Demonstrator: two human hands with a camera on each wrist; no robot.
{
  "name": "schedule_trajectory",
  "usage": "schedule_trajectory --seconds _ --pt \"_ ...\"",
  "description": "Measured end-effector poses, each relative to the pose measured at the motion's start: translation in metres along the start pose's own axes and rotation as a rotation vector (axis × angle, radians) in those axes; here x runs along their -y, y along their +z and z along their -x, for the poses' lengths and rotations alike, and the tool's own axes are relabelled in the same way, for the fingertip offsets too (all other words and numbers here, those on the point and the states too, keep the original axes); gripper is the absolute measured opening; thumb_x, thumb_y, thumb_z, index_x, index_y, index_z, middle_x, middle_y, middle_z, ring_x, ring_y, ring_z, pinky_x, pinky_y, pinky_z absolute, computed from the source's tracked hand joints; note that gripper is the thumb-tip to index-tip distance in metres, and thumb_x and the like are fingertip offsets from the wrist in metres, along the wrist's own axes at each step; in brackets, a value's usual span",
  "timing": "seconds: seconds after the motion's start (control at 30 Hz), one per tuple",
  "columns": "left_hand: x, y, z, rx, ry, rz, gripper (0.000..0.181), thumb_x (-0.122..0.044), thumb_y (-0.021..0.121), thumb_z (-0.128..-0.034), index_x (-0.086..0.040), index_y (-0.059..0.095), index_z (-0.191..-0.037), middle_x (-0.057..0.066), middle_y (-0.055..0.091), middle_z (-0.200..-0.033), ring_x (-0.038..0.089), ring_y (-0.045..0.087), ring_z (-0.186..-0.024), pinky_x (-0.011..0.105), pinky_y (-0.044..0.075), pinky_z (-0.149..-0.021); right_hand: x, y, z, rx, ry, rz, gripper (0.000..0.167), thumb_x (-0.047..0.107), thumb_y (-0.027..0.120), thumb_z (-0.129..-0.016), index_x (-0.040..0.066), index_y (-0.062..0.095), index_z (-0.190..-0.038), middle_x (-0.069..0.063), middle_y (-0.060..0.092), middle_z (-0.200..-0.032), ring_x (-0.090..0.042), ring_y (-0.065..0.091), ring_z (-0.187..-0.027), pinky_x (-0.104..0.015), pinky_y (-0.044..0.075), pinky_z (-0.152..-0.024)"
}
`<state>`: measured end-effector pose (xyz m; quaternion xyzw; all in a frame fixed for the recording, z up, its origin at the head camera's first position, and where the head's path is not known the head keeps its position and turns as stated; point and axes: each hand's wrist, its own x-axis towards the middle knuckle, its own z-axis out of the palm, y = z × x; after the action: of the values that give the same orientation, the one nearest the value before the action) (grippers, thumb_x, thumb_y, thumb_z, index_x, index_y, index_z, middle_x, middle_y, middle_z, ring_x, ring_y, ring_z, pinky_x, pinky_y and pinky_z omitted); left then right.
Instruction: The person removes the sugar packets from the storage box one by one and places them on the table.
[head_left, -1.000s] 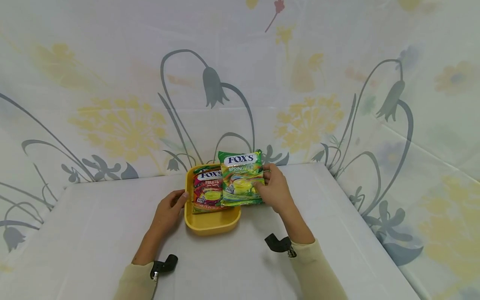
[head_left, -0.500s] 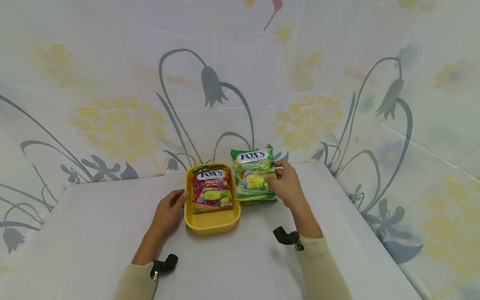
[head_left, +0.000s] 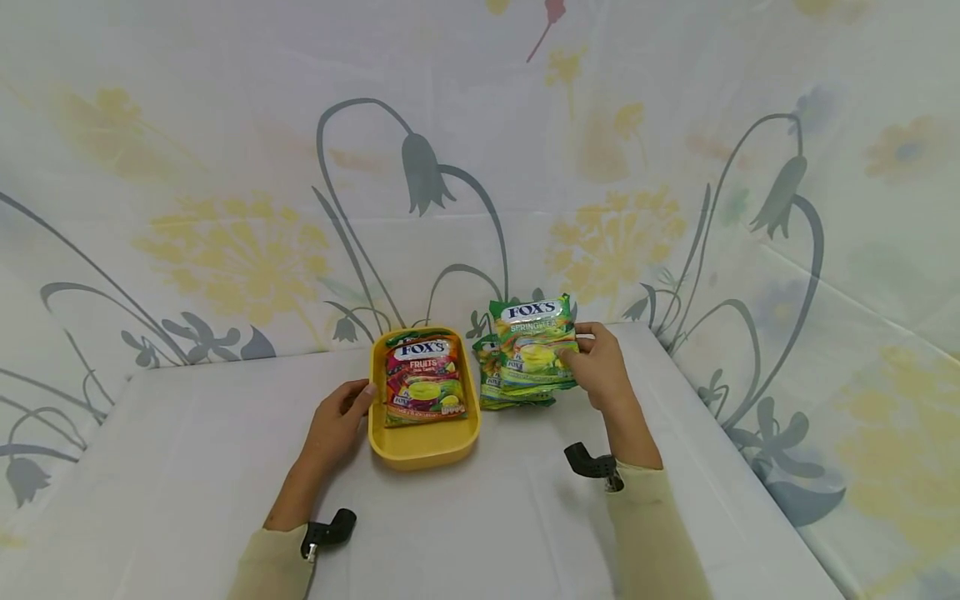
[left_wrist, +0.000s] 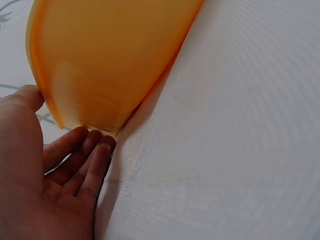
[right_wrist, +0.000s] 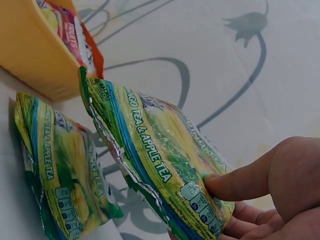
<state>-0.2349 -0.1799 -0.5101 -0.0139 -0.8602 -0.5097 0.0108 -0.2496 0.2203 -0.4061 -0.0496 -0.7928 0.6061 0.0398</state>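
Note:
A yellow plastic tray (head_left: 423,452) stands on the white table, and a red bag of FOX'S Fruits candy (head_left: 424,379) lies inside it. At the tray's left side, my left hand (head_left: 332,427) holds the wall, thumb at the rim and fingertips (left_wrist: 104,145) low on the outside. My right hand (head_left: 603,371) pinches the right edge of a green FOX'S Spring Tea candy bag (head_left: 536,346), thumb on its front. Below that bag, another green candy bag (right_wrist: 67,170) rests on the table just right of the tray, partly covered in the head view.
A white cloth (head_left: 210,442) covers the table. Behind and on the right hangs a flower-printed backdrop (head_left: 480,208). Black wrist mounts (head_left: 327,532) sit at both sleeve cuffs.
My right hand has carried the green candy bag rightward, away from over the tray. A second green candy bag has come into sight under it. The left hand and tray stay in place.

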Motion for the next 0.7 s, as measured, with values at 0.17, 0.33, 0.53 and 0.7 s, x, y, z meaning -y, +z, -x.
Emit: schedule_trajectory --seconds 0.17,0.33,0.53,0.7 --pt "0.0 0.001 -0.001 0.0 -0.003 0.001 0.062 -0.05 0.049 -0.112 -0.003 0.054 -0.151 0.021 0.062 -0.146 0.036 0.066 -0.127 0.052 0.051 -0.112 -0.008 -0.011 -0.006 -0.026 0.034 -0.002 0.053 0.005 0.06 -0.105 -0.006 0.041 -0.153 -0.033 0.062 -0.139 -0.021 0.07 -0.094 -0.023 0.058 -0.07" --pt "-0.001 0.001 -0.001 -0.001 -0.008 0.001 0.061 -0.049 0.049 -0.1121 -0.003 0.054 -0.151 0.021 0.061 -0.147 0.036 0.065 -0.127 0.052 0.051 -0.112 -0.02 -0.02 -0.013 -0.045 0.034 -0.011 0.051 0.005 0.06 -0.106 -0.004 0.042 -0.153 -0.034 0.063 -0.137 -0.011 0.069 -0.083 -0.022 0.059 -0.067" --pt "-0.001 0.001 0.0 -0.001 -0.012 0.002 0.062 -0.051 0.049 -0.1117 -0.003 0.054 -0.151 0.02 0.061 -0.147 0.036 0.065 -0.128 0.052 0.051 -0.112 -0.031 -0.027 -0.018 -0.071 0.054 -0.031 0.052 0.006 0.061 -0.105 -0.003 0.043 -0.153 -0.033 0.062 -0.137 -0.008 0.069 -0.081 -0.021 0.059 -0.068" --pt "0.0 0.001 0.0 -0.002 -0.005 0.004 0.061 -0.05 0.049 -0.1119 -0.003 0.054 -0.151 0.02 0.062 -0.147 0.036 0.066 -0.127 0.052 0.051 -0.112 -0.041 -0.032 -0.022 -0.111 0.086 -0.053 0.051 0.007 0.062 -0.104 -0.004 0.046 -0.152 -0.033 0.06 -0.137 -0.008 0.069 -0.08 -0.021 0.059 -0.067"
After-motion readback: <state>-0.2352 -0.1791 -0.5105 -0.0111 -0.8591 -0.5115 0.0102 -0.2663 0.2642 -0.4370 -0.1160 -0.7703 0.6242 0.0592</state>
